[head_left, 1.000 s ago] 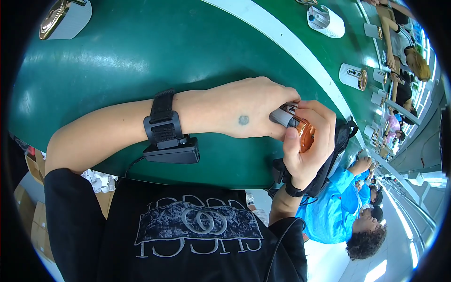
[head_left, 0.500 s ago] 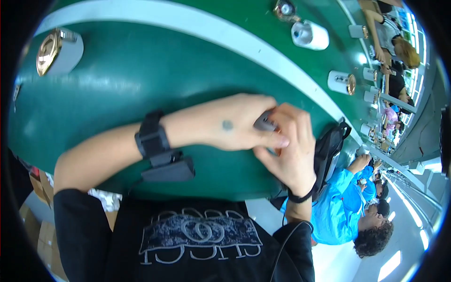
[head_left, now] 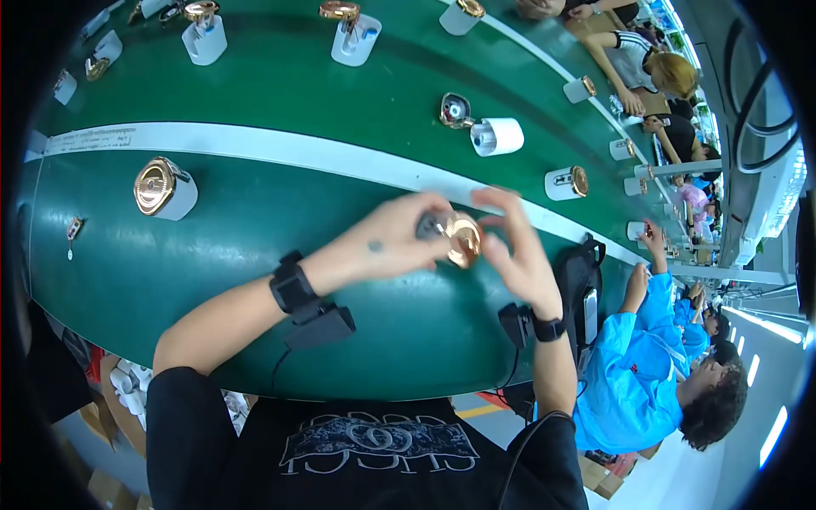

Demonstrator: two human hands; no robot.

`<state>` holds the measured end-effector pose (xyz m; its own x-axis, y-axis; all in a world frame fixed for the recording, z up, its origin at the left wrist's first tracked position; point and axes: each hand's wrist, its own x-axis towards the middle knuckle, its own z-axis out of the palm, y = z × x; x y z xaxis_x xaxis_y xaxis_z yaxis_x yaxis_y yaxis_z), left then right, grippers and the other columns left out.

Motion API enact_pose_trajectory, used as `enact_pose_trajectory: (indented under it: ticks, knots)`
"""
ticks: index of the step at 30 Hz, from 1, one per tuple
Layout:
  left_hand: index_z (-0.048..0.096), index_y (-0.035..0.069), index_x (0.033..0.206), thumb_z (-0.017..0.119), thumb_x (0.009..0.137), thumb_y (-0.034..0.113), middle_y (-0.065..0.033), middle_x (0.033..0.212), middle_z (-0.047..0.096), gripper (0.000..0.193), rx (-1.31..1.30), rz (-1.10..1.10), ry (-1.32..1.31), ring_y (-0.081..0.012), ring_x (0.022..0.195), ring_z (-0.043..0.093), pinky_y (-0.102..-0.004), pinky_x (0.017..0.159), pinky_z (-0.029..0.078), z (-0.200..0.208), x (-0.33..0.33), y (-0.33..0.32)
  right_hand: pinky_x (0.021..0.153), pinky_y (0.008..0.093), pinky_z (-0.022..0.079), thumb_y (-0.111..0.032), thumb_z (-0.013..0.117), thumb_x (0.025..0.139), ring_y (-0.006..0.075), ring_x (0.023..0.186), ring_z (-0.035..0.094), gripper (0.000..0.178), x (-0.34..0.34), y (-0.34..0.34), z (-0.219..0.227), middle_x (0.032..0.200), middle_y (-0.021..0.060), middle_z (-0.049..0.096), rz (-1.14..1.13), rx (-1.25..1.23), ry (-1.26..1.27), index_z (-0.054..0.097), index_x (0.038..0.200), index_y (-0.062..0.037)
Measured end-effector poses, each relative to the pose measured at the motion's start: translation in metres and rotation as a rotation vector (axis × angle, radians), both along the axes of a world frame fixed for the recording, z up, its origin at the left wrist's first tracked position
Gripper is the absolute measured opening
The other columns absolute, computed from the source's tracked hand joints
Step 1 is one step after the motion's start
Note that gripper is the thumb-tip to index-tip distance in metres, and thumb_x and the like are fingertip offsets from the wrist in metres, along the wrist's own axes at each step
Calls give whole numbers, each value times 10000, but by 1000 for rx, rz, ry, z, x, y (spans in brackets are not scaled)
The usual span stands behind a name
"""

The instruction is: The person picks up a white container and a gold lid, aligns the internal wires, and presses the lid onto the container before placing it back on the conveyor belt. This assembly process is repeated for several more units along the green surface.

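Note:
My left hand [head_left: 395, 236] is closed on a small round part with a shiny gold face [head_left: 463, 241] and a dark grey side [head_left: 431, 225]. Just right of that part, my right hand [head_left: 524, 255] is slightly blurred, its thumb and forefinger spread apart by the gold edge. Whether the right thumb touches it I cannot tell. Both hands are above the green table [head_left: 399, 319]. Farther left stands a white housing with a gold top [head_left: 178, 200].
A white strip [head_left: 280, 146] crosses the table; beyond it are several white-and-gold units, one an opened white housing [head_left: 501, 136]. A black bag [head_left: 586, 289] lies right of my hand. A co-worker in blue [head_left: 629, 374] sits at the right. A small part [head_left: 75, 228] lies far left.
My hands, pressed together around a grey piece before, have come apart, and a gold face now shows between them. The view has shifted, showing more of the table beyond the strip.

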<state>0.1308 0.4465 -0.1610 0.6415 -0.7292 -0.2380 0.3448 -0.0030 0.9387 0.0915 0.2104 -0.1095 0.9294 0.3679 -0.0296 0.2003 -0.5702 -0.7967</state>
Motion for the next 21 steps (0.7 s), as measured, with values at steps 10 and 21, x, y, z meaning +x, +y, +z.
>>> enact_pose_trajectory:
  ticks: [10, 21]
  knots:
    - [509, -64, 1353, 747, 947, 272, -156, 1258, 645, 578, 204, 657, -305, -171, 717, 702, -296, 652, 542, 8, 75, 55, 1004, 449, 502, -178, 868, 774, 351, 1210, 592, 710, 96, -44, -36, 1363, 185, 573, -283, -733, -509, 533, 1386, -47]
    - [532, 22, 1357, 835, 856, 356, -158, 1140, 719, 675, -30, 220, -208, -269, 869, 727, -373, 757, 555, -3, -25, -17, 837, 361, 554, -183, 901, 748, 258, 960, 694, 685, -33, 42, -13, 1104, 158, 681, -424, -244, -129, 548, 1303, 9]
